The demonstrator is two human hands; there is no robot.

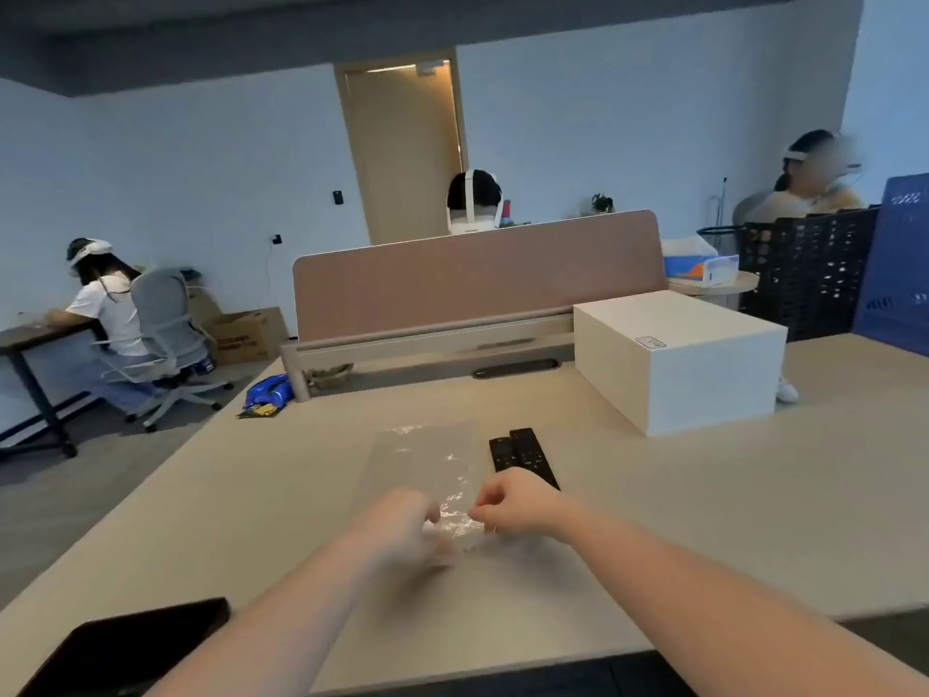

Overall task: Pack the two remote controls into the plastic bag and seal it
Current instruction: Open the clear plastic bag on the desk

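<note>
The clear bag (422,460) is lying flat on the table (704,520), its near edge being pinched from both sides: the left hand (397,525), blurred, is closing its fingers on the bag's near-left part, and the right hand (513,500) is clamping fingertips on its near-right corner. The two black remotes (523,457) are lying side by side, touching each other, just right of the bag and partly behind the right hand. A white box (678,359) is sitting beyond the bag to its right, and a dark phone (135,641) is lying well nearer than the bag, to its left.
</note>
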